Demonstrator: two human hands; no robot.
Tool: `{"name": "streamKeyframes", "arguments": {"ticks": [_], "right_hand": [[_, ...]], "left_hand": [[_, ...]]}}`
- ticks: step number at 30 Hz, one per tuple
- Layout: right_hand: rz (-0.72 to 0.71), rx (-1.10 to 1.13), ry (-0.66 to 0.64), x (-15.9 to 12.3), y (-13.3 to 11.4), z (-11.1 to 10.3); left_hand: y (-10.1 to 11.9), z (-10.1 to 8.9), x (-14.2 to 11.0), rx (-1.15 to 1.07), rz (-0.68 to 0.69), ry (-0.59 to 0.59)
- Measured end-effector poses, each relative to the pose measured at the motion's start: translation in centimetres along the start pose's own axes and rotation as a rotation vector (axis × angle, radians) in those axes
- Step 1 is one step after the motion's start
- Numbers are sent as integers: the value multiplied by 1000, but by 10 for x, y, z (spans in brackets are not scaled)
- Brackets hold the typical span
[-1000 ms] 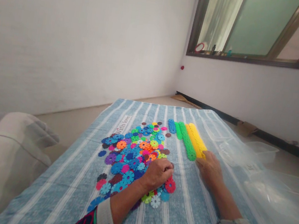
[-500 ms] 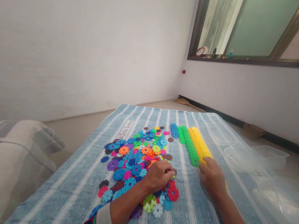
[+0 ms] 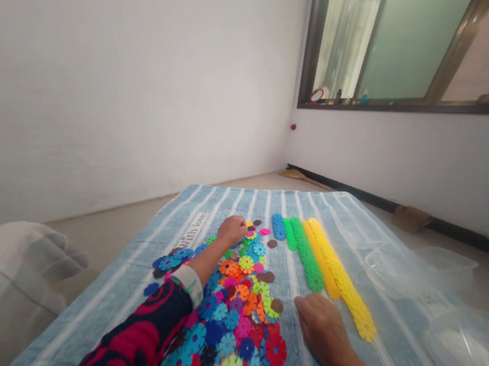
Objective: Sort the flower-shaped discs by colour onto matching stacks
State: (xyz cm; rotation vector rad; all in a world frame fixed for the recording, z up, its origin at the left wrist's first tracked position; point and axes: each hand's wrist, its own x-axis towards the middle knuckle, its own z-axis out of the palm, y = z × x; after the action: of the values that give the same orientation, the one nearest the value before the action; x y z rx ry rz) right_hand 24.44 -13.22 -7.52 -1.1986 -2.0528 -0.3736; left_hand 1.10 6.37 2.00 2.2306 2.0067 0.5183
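Observation:
A loose pile of notched plastic discs (image 3: 231, 319) in many colours lies on the striped cloth. My left hand (image 3: 232, 231) reaches over it to the far end, fingers closed beside a few small discs; whatever they hold is hidden. Close to the near end of the green row of overlapping discs (image 3: 307, 257) is my right hand (image 3: 322, 325), its fingers curled and its grip hidden from view. A long yellow row (image 3: 340, 274) runs next to the green one. Further left are a short bright green row (image 3: 290, 234) and a short blue row (image 3: 279, 226).
Clear plastic containers (image 3: 395, 269) stand along the right side. The blue striped cloth (image 3: 122, 287) bears the words "With love". A fabric-covered shape (image 3: 7, 272) sits at the lower left, and a piece of cardboard (image 3: 411, 218) lies on the floor by the wall.
My left hand has moved from the near right of the pile to its far end. My right hand has left the yellow row and come nearer, slightly left. The view has shifted a little.

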Motion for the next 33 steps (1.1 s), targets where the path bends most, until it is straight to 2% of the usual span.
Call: {"name": "streamKeyframes", "arguments": {"ticks": [4,8,15,20,26,30,33], "right_hand": [[38,10,-36,1,0,2],[68,19,-61,2,-1,4],[89,14,-68,2,0,7],[97,25,-66,4,0,8],[94,31,-45,6,-1,8],[97,22,-40,6,-1,8],[95,21,-30,6,-1,9]], "left_hand": [[-1,13,37,94,-58,-54],[4,27,60,154,-59,-164],[4,30,81,204,-56,-316],[-1,29,86,194,-41,-369],[-4,33,83,160,-74,-299],[-1,32,74,81,-68,-141],[5,24,65,7,-37,-36]]}}
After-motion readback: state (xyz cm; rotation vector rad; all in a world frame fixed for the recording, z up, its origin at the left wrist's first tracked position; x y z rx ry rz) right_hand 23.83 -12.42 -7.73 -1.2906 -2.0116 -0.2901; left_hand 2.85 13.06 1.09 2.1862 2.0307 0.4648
